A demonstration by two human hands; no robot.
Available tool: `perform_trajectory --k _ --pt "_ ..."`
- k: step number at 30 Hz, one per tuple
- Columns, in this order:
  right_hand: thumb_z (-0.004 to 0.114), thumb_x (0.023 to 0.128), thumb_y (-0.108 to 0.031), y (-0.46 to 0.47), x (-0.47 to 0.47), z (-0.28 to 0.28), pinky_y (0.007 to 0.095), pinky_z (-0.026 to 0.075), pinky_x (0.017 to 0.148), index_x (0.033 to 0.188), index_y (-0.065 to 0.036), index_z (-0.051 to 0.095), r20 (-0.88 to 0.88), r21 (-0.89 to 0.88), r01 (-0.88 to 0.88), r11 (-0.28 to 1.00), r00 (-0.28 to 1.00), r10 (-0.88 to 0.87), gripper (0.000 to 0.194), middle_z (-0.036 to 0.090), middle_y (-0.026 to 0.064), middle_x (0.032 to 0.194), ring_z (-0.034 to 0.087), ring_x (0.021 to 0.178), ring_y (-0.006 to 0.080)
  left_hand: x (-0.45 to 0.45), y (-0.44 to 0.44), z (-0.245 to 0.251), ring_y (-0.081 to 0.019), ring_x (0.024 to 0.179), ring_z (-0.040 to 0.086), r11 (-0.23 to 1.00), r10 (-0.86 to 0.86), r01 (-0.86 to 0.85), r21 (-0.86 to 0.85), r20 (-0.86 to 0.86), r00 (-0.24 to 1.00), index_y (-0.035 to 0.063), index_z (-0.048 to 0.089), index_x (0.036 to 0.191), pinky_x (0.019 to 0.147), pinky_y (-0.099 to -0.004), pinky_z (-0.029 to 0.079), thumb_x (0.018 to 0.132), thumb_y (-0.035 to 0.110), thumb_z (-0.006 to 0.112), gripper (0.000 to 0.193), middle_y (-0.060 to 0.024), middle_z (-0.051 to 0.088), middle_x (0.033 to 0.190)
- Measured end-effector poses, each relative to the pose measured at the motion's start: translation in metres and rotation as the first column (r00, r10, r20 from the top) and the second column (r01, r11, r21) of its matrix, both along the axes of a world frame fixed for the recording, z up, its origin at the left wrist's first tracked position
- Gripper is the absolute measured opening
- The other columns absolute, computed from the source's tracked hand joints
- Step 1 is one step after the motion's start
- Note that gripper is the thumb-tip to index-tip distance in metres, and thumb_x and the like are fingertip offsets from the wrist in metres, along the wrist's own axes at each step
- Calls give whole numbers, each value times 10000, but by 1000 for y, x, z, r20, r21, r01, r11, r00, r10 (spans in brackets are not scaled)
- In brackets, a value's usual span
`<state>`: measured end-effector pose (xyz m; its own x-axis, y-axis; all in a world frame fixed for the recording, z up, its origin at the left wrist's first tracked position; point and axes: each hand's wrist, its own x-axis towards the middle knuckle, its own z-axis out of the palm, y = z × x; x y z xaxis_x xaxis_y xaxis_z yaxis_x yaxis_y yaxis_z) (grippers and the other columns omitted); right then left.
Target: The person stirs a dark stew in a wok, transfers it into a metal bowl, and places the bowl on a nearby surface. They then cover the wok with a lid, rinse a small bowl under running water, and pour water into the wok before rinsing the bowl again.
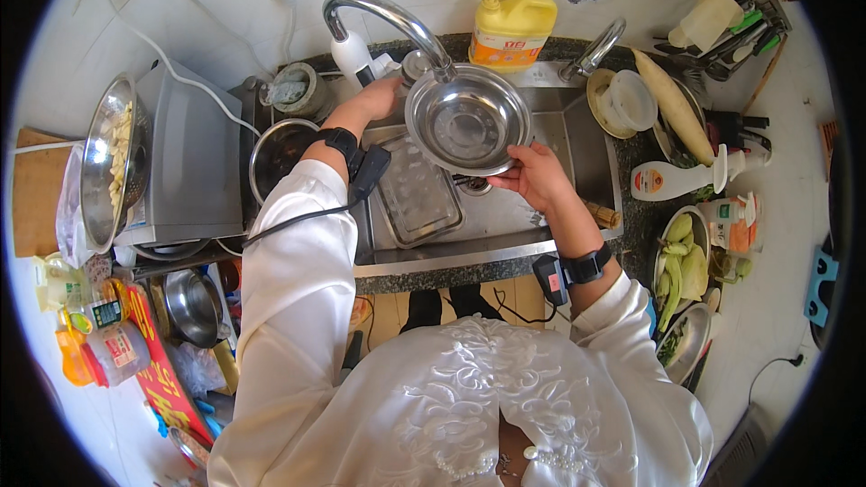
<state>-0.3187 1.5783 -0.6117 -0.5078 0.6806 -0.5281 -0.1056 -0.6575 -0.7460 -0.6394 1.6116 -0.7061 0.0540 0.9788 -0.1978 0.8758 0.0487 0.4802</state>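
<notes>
My right hand [534, 172] grips the near right rim of a shiny stainless steel bowl [467, 122], thumb over the edge and fingers beneath. The bowl is above the steel sink [507, 223], under the curved chrome spout of a white faucet [352, 57]. Whether water runs is not plain. My left hand [382, 98] is beside the faucet's base and its side handle, left of the bowl; its fingertips are partly hidden, so any hold is unclear. Below the bowl a rectangular clear tray or lid [423, 199] lies in the sink, left of the drain [473, 185].
A yellow detergent jug [513, 30] and a second chrome spout [594, 51] stand behind the sink. At right are a white spray bottle [676, 179], a white radish [673, 105] and a bowl of green vegetables [683, 257]. A stone mortar [301, 91] and a dark-looking metal pot [277, 155] are at left.
</notes>
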Motion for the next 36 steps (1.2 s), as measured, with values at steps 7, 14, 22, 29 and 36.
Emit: perform_trajectory --k 7,14,22,29,36 --pt "438 833 -118 4 -7 30 363 548 632 979 65 459 46 66 -61 996 997 58 235 596 161 842 620 709 258 -6 31 -14 -242 1143 405 610 -331 655 -446 -894 -300 81 420 1220 946 -363 319 901 270 320 384 -59 454 1233" --pt "447 828 -127 5 -13 47 362 550 608 958 79 459 102 92 -68 993 993 59 244 589 162 834 621 681 262 -17 43 -13 -247 1080 451 995 -95 95 -39 -19 995 58 396 1225 873 -345 360 853 258 413 423 -98 464 1214" --pt "453 824 -126 5 -15 56 363 551 600 963 82 451 90 100 -80 992 993 71 250 581 159 836 621 681 265 -38 51 -30 -253 1009 504 952 297 -191 -240 572 764 32 369 1231 791 -324 407 797 244 519 505 -142 474 1191" --pt "457 818 -118 5 -14 60 366 553 595 973 81 444 91 80 -83 993 993 75 252 575 155 841 621 682 267 -49 60 -40 -257 945 548 930 363 -229 -286 624 692 10 341 1238 707 -308 447 756 234 598 590 -174 483 1174" --pt "461 822 -125 6 -11 62 356 555 584 974 91 438 93 83 -90 993 992 82 265 579 174 847 624 683 272 -53 70 -55 -263 935 548 948 317 -221 -227 714 625 -4 332 1235 715 -312 447 754 257 599 608 -177 475 1181"
